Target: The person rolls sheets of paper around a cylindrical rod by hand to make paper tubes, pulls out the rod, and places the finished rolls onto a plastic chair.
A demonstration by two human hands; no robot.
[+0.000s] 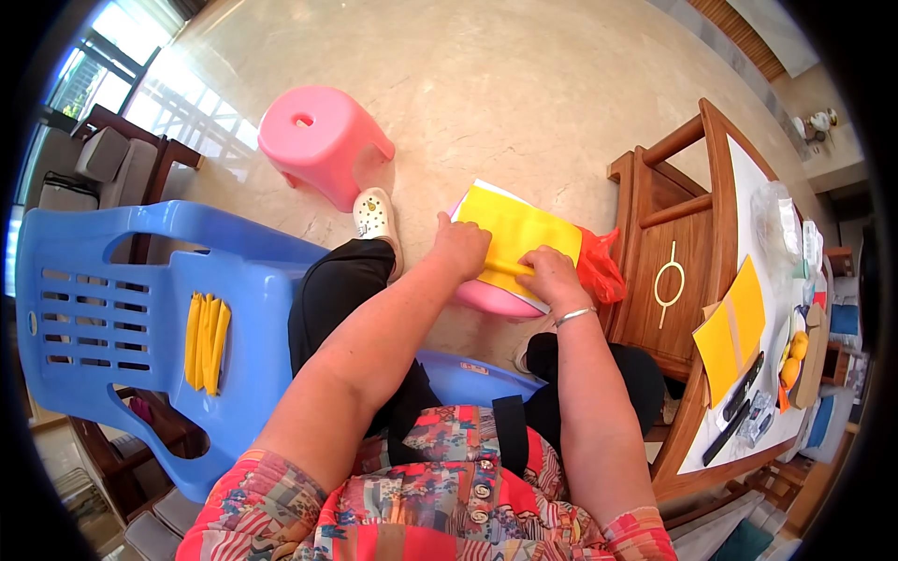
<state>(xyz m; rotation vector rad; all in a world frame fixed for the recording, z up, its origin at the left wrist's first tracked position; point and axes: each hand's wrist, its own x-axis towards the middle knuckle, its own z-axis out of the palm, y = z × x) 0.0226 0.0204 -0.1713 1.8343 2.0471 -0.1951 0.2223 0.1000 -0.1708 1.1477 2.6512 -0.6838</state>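
A stack of yellow paper (533,232) with white sheets under it lies on a pink surface (496,299) between my knees. Across its near part runs a narrow folded yellow strip (505,267). My left hand (463,246) rests at the left side of the paper, fingers curled in and closed on its folded edge. On the right end of the strip my right hand (554,278) is closed, thumb and fingers pinching it. Several folded yellow strips (206,344) lie side by side on the blue plastic chair (248,309) to my left.
A pink stool (318,140) stands ahead on the shiny floor. A red plastic bag (601,266) is right of the paper. On the right, a wooden table (687,449) with a white top carries more yellow paper (730,327), black-handled tools (734,416) and fruit (793,360).
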